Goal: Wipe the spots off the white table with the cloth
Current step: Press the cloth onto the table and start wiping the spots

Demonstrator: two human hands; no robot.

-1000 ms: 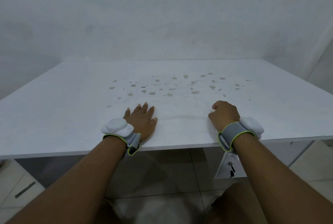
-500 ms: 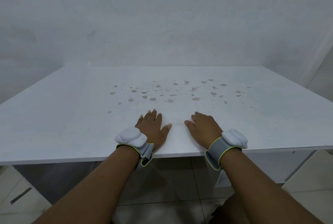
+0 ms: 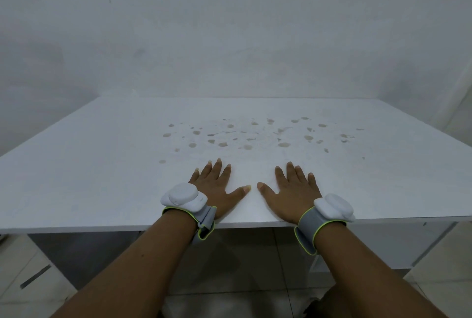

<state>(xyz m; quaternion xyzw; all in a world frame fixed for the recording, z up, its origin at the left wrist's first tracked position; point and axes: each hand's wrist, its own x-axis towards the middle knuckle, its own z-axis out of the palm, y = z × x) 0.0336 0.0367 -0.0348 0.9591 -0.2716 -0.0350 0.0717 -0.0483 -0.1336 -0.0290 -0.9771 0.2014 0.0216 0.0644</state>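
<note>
head view: both hands lie flat, palms down, on the near edge of the table [image 3: 102, 177]. the left hand [image 3: 217, 187] is spread and holds nothing; the right hand [image 3: 293, 192] is likewise spread and empty. their thumbs point at each other, near but apart. each wrist carries a grey band with a white pod.

the spots [image 3: 255, 136] sit at twelve o'clock from the hands, a loose brownish scatter across the middle of the top, running from about ten o'clock to two o'clock, with one stray spot near the left hand at ten o'clock. they look dried rather than wet, though that is a guess.

no cloth shows anywhere in view, so the wiping has not begun; the step in hand looks like fetching it. to do it well: get the cloth first, bunch it under one flat palm, steady the table with the other, start at one end of the scatter and sweep in overlapping passes toward the near edge, pressing harder on the larger marks.
</note>
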